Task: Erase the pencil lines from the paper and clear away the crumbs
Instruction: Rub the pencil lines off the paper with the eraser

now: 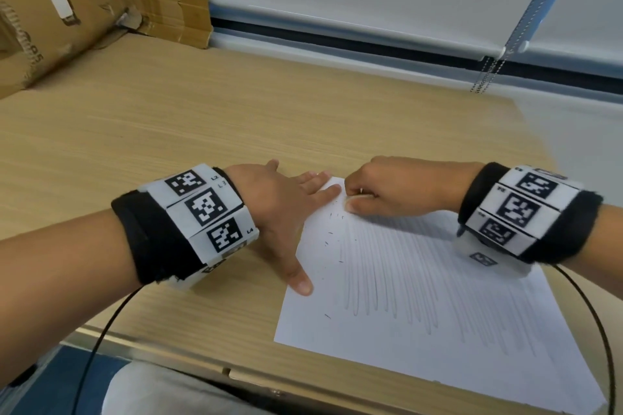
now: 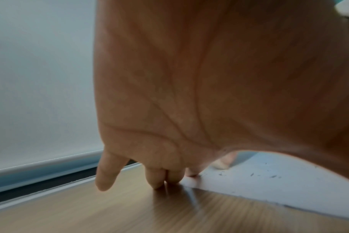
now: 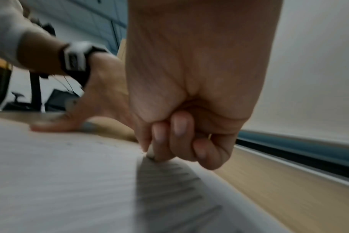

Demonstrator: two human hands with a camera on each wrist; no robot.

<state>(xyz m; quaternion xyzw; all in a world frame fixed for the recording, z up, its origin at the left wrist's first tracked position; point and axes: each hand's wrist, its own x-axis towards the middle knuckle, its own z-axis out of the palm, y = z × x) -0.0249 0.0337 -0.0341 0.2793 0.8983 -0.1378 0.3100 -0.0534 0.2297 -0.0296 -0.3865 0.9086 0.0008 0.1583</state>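
A white sheet of paper (image 1: 421,307) lies on the wooden desk, covered with long grey pencil lines (image 1: 404,273). Dark eraser crumbs (image 1: 332,229) are scattered over its upper left part, and crumbs (image 2: 273,176) also show in the left wrist view. My left hand (image 1: 290,209) lies flat with spread fingers, pressing the paper's left edge and top corner. My right hand (image 1: 381,194) is curled at the paper's top corner, pinching a small pale eraser (image 3: 151,153) whose tip touches the sheet (image 3: 70,181). The eraser (image 1: 352,201) is mostly hidden by the fingers.
A large cardboard box (image 1: 67,10) stands at the desk's back left. A window blind with a bead chain (image 1: 488,74) runs along the back. The desk's front edge (image 1: 168,350) is near my body. Cables hang from both wristbands.
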